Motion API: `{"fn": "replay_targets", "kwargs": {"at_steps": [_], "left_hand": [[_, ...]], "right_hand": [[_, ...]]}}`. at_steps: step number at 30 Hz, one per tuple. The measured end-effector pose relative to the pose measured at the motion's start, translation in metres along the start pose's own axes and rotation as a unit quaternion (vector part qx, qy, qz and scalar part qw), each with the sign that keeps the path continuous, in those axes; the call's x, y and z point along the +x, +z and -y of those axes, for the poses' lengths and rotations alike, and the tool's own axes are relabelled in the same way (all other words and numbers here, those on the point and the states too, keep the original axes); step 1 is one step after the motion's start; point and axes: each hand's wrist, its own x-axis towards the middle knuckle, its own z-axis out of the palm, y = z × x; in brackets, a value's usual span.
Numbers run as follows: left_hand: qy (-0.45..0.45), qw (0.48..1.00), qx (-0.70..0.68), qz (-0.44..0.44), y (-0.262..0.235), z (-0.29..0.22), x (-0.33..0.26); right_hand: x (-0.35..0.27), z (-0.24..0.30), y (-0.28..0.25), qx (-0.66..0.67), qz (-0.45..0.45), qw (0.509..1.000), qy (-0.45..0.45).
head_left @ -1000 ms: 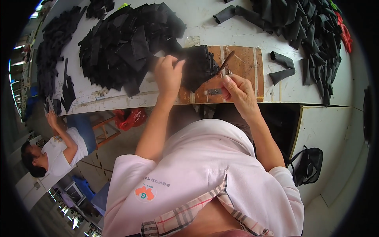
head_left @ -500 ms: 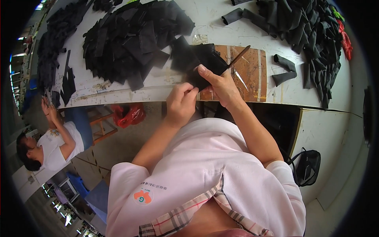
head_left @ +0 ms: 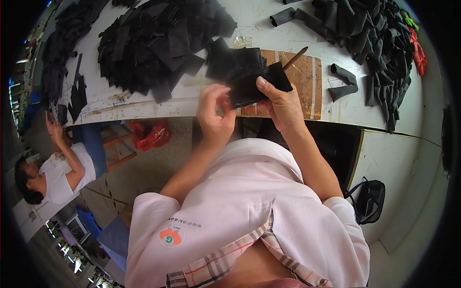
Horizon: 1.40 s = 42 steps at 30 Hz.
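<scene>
A folded black fabric piece (head_left: 254, 89) is gripped in my right hand (head_left: 283, 103), the thumb pressed on top and the fingers underneath. Close to the fabric's left edge is my left hand (head_left: 216, 113), its fingers loosely curved, apart and blurred, with nothing visible in them. Just beyond lies a stack of black fabric pieces (head_left: 235, 62), partly on a brown board (head_left: 312, 81). A slim brown pointed tool (head_left: 296, 58) sticks out past the held fabric; its lower part is hidden.
Large piles of black fabric pieces (head_left: 144, 48) and rolled black pieces (head_left: 365, 38) cover the white table (head_left: 259, 29). One folded strip (head_left: 343, 81) lies right of the board. Below the table edge hangs a red plastic bag (head_left: 151, 134). Another person (head_left: 72, 163) works at far left.
My left hand has come away from the fabric's edge and its fingers have loosened. My right hand has shifted slightly right with the fabric, which now shows flatter. The silver blade is now hidden.
</scene>
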Motion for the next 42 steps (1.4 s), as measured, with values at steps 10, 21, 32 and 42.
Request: {"fn": "replay_targets", "kwargs": {"at_steps": [10,21,32,42], "left_hand": [[-0.399,0.717,-0.559,0.120,-0.022,-0.014,0.016],[-0.370,0.814,-0.438,0.095,-0.024,-0.023,0.013],[-0.395,0.815,-0.412,0.102,-0.018,-0.017,0.011],[-0.088,0.991,-0.053,0.081,-0.019,-0.039,0.023]], "right_hand": [[0.001,-0.004,-0.009,0.141,0.065,0.987,0.040],[0.001,-0.005,-0.006,0.125,0.050,0.991,0.026],[-0.007,0.003,0.000,0.108,0.098,0.988,0.059],[-0.036,0.014,0.017,-0.356,0.095,0.864,-0.344]]}}
